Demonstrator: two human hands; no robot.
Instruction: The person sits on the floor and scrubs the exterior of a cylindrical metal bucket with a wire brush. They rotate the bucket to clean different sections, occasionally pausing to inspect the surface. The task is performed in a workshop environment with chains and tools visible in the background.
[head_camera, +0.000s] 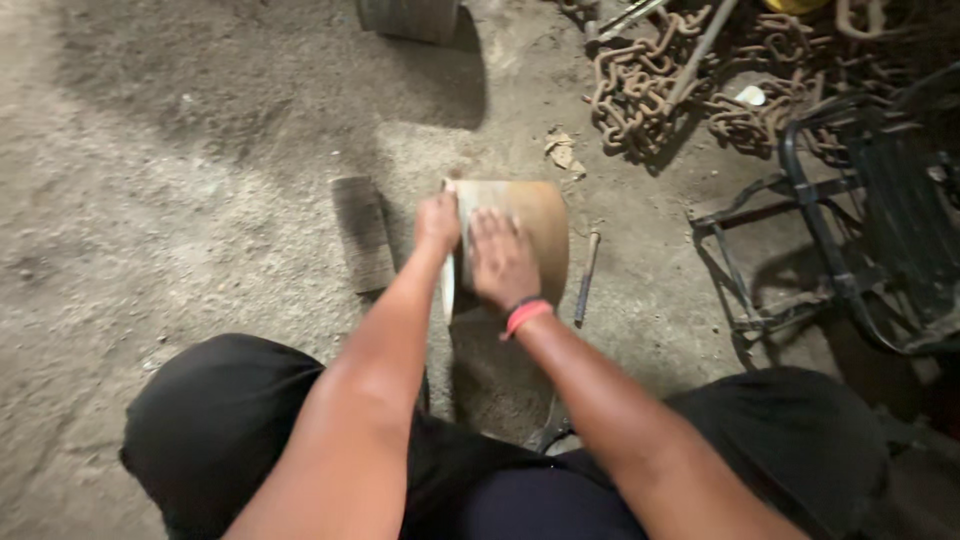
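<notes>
- The left hand (437, 222) has its grip clenched around the near-left edge of a rusty brown metal cylinder (530, 235), fingers curled over the rim so the piece is steadied.
- The right hand (502, 260) lies flat, grip released, palm pressing a pale sheet of abrasive paper (478, 200) against the curved top of the cylinder; a red wristband (527, 315) sits at that wrist.
- The cylinder lies on its side on the dusty concrete floor (180, 200), just ahead of the person's knees, between a flat dark block (362, 232) on its left and a thin metal rod (587, 275) on its right.
- Risk, as I judge it: the round body could roll under the pressing palm if the left grip slackens, pinching fingers against the floor.
- The rim edge under the left fingers looks thin; sliding along it could cut skin.
- The paper is held by pressure alone, so it could slip off the curve.
- A heap of rusty chain (640, 85) lies well apart, beyond reach.
</notes>
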